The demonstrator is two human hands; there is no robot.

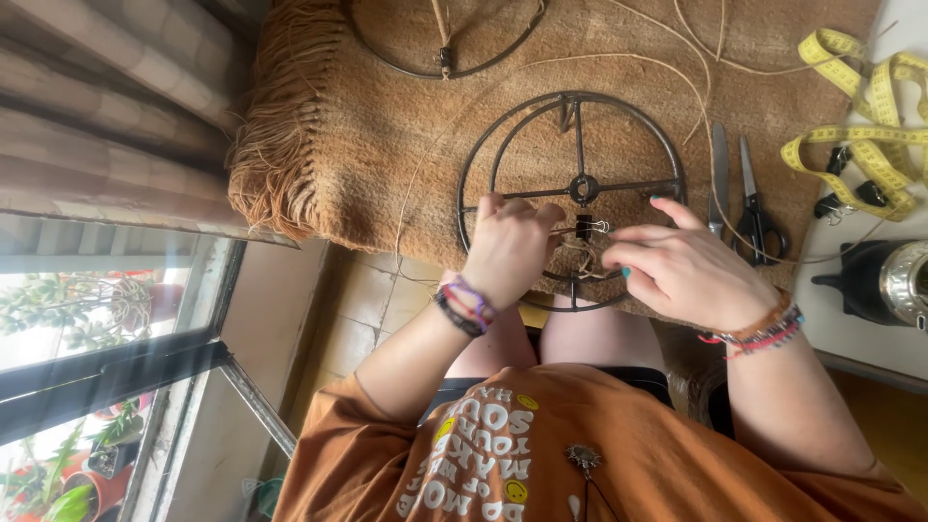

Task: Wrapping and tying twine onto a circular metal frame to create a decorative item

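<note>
Pinching thin cord (pixel 570 232) at a black clip (pixel 586 228) on the wire ring (pixel 572 198), left hand (pixel 510 249) and right hand (pixel 677 269) work; scissors (pixel 754 208) lie right.

A dark, matt metal wire ring frame (pixel 572 198) lies on a coarse, fuzzy woven jute mat (pixel 387 126). Thin, rough natural twine (pixel 667 72), glossy metal scissors (pixel 755 208), smooth yellow measuring tape (pixel 865 126).
</note>
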